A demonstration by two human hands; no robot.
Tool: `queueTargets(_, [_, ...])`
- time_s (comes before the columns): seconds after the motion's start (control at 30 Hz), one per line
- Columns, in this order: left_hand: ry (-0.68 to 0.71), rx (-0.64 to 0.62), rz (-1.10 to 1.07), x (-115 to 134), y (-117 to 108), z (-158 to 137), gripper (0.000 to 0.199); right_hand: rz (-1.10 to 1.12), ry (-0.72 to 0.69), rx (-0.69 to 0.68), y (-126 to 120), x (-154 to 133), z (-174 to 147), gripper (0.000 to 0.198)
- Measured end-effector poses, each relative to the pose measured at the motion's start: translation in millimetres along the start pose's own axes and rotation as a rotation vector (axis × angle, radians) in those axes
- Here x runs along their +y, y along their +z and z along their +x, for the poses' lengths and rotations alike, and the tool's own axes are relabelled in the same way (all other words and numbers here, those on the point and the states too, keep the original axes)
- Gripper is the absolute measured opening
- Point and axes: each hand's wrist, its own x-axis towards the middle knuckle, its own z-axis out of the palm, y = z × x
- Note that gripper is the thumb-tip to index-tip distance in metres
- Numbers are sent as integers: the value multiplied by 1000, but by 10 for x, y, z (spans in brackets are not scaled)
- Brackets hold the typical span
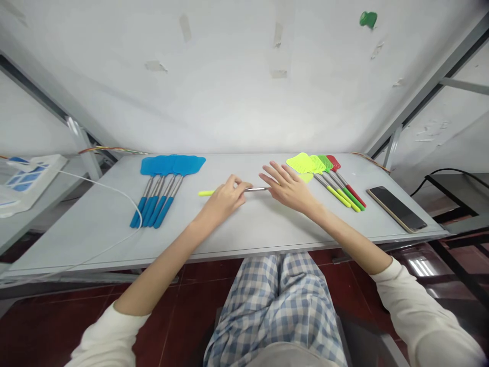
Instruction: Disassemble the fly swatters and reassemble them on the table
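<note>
My left hand point(229, 194) is closed around a fly swatter, near where its yellow handle point(206, 193) meets the metal rod point(257, 189). The swatter lies sideways, with its rod pointing right. My right hand point(286, 187) has its fingers spread at the rod's far end and covers that part. A yellow-green edge shows just behind the fingers; whether it is the held swatter's head I cannot tell. To the right, yellow, green and red fly swatters point(336, 186) lie fanned out. Several blue fly swatters point(164, 188) overlap in a row on the left.
A phone point(397, 208) lies at the right end of the grey table point(260, 229). A white cable point(114, 189) crosses the left side. Behind the table stands a pale wall point(237, 102) with tape scraps. A white and blue object point(28, 183) sits at far left.
</note>
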Motion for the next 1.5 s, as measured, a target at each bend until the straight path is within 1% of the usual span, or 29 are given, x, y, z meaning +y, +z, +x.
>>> queueTargets(0.07, [24,6,3,89,-29,58,34,-30,-15,-43,-4,74,45,32])
queueTargets(0.13, [22,8,7,108,-43,102,33,-40,-42,-91,-20,162,38,29])
queueTargets(0.23, [61,-19,29,163,-2,172,32,-14,-68,-136,-51,227,9,25])
queueTargets(0.37, [85,-75,138,392,153,290,32,1,-20,-182,-80,221,33,27])
queueTargets(0.43, [78,-120,169,487,232,348,38,-12,-10,-201,-86,219,59,29])
queueTargets(0.5, [69,-177,175,522,285,395,42,-21,-11,-213,-78,229,73,32])
queueTargets(0.57, [58,-217,157,500,304,429,41,-20,-16,-215,-51,257,64,36])
queueTargets(0.67, [54,-247,85,376,278,447,38,-11,-9,-216,4,394,-26,42])
queueTargets(0.73, [41,-274,51,215,231,417,37,-1,53,-228,14,589,-166,41])
queueTargets(0.83, [-13,-327,68,-161,143,273,37,-19,273,-247,-53,1000,-497,38])
queueTargets(0.9, [-45,-323,70,-436,91,132,36,-74,442,-251,-132,1247,-738,38])
queueTargets(0.97, [-47,-315,69,-639,52,1,37,-90,508,-272,-196,1380,-913,38])
queueTargets(1.0, [-42,-312,62,-694,35,-47,38,-90,512,-272,-213,1394,-957,38])
queueTargets(1.07, [-51,-291,53,-706,0,-96,39,-89,481,-236,-209,1336,-950,39])
queueTargets(1.17, [-101,-231,25,-551,-65,-60,40,-93,403,-191,-154,1117,-767,42])
queueTargets(1.27, [-123,-160,0,-353,-113,41,36,-75,355,-242,-117,860,-537,46])
queueTargets(1.33, [-128,-106,45,-267,-119,104,35,-70,385,-267,-111,719,-424,49])
queueTargets(1.4, [-158,-78,146,-243,-107,143,36,-72,446,-302,-105,638,-364,52])
queueTargets(1.5, [-162,-120,268,-345,-72,133,39,-86,490,-380,-72,684,-394,54])
